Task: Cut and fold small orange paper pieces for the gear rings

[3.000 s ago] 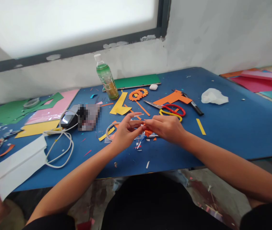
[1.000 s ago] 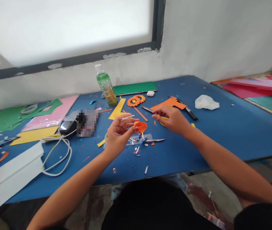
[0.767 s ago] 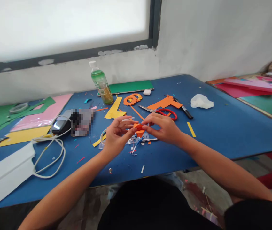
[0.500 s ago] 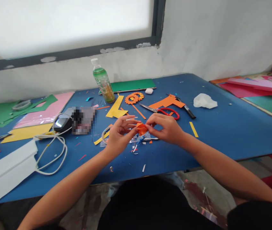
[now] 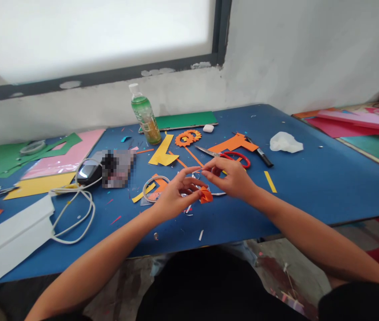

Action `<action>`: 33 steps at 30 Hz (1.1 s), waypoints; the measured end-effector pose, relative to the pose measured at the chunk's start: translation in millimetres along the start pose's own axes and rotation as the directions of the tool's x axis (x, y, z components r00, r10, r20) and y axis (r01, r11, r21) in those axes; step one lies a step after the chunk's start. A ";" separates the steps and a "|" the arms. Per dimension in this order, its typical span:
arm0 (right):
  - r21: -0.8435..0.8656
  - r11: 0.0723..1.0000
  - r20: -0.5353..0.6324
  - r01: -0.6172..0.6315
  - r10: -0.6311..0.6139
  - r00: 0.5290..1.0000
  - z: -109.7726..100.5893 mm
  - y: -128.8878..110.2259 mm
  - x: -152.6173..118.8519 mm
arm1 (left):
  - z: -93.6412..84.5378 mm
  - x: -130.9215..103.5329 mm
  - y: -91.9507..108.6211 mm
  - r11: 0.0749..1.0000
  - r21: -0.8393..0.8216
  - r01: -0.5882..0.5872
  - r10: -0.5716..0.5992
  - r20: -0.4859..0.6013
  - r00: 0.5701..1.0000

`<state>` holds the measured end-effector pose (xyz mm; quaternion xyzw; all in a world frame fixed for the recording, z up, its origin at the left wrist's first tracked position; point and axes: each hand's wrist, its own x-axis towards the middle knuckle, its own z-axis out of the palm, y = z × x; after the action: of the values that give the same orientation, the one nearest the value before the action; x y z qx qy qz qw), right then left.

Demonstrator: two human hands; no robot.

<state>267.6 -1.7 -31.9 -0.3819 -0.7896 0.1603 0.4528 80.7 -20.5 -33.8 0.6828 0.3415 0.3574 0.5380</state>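
A small folded orange paper piece (image 5: pixel 205 195) is pinched between the thumb and a finger of my left hand (image 5: pixel 177 196). The index finger of that hand stretches out to the right. My right hand (image 5: pixel 231 178) has thumb and index finger pressed together at the left index fingertip, and whatever lies between them is too small to make out. Red-handled scissors (image 5: pixel 232 157) lie just beyond my right hand. A roll of tape (image 5: pixel 144 189) lies left of my left hand, beside a yellow strip (image 5: pixel 139 196). Small scraps lie partly hidden beneath the hands.
Farther back are orange paper gears (image 5: pixel 185 139), yellow paper (image 5: pixel 163 154), orange paper (image 5: pixel 232 142), a black marker (image 5: pixel 263 156) and a green bottle (image 5: pixel 145 118). A looped white cable (image 5: pixel 72 240) and folded white paper (image 5: pixel 15 236) lie at left. Crumpled white material (image 5: pixel 286 141) sits at right.
The orange paper piece has come out of my right fingers and sits lower, in my left hand alone. My right fingers have moved up to the left index fingertip.
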 end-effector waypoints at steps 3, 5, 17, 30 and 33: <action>0.013 0.999 -0.042 -0.048 0.049 0.998 -0.1 1.4 0.6 | 0.8 -0.1 1.6 1.000 0.027 0.005 -0.005 0.003 1.000; 0.029 0.998 -0.026 -0.058 0.059 0.998 -0.6 2.4 1.0 | 0.9 -0.1 2.7 0.999 0.034 0.001 -0.001 0.000 1.000; 0.139 0.988 0.059 -0.062 0.054 0.997 -0.8 -5.2 0.2 | 5.7 -1.9 0.0 0.984 0.161 -0.075 0.084 -0.046 0.995; 0.305 0.943 0.096 -0.136 0.112 0.989 5.8 -8.0 -2.7 | -1.9 4.8 -1.3 0.988 0.120 -0.098 0.131 -0.304 0.944; 0.344 0.922 0.148 -0.179 0.135 0.980 5.6 -12.0 -3.6 | -3.4 5.2 -2.9 0.988 0.143 -0.066 0.109 -0.317 0.942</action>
<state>258.6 -11.7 -29.8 -0.3453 -0.7406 0.3590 0.4511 80.2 -13.8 -35.4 0.6629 0.4171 0.4651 0.4126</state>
